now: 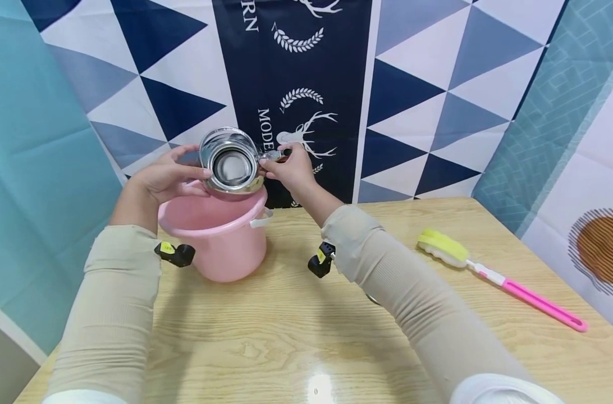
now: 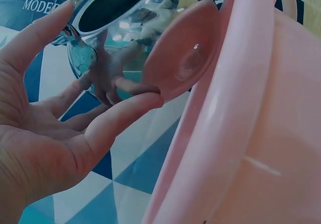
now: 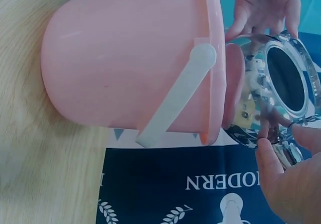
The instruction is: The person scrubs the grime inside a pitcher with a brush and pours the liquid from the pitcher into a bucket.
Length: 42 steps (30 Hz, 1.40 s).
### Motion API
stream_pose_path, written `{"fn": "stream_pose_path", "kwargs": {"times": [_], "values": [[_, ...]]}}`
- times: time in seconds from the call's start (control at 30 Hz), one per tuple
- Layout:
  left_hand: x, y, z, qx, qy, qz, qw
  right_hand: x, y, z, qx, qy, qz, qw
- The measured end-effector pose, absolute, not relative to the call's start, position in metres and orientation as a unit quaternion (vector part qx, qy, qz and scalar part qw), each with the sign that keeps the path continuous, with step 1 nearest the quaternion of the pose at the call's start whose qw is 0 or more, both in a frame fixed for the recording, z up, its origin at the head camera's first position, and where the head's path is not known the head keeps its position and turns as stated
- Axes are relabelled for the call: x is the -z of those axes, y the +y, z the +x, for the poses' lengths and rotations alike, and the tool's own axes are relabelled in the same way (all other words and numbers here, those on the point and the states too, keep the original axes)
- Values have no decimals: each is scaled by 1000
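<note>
A shiny metal pot [image 1: 233, 165] with a side handle hangs tilted over the pink bucket [image 1: 230, 252], its round mouth facing me. My right hand [image 1: 293, 168] pinches the pot's handle. My left hand [image 1: 167, 177] holds the opposite side, thumb across the front and fingers spread along the edge. In the left wrist view, the fingertips of that hand [image 2: 60, 128] touch the mirrored body. The right wrist view has the pot's base close beside the bucket's rim [image 3: 215, 83], with the right hand [image 3: 291, 179] at the handle.
A pink-handled brush [image 1: 529, 300] with a yellow and white sponge head lies on the right of the wooden table [image 1: 266, 336]. A thin metal curve [image 1: 372, 299] shows beside the right sleeve, mostly hidden. Patterned cloth [image 1: 412, 101] hangs behind the table.
</note>
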<state>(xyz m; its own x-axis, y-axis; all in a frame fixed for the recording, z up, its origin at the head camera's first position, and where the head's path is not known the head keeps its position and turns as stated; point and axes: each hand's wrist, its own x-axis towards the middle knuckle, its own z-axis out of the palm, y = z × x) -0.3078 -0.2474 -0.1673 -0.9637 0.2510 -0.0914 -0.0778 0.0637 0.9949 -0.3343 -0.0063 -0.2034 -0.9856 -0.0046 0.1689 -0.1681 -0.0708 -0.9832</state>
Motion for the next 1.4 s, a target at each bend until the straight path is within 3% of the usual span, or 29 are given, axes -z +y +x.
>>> {"fn": "stream_pose_path", "kwargs": {"times": [1.4], "values": [[173,-261,-313,-510,849,110,81,211,-13,-339,-742,-663,94,35]]}}
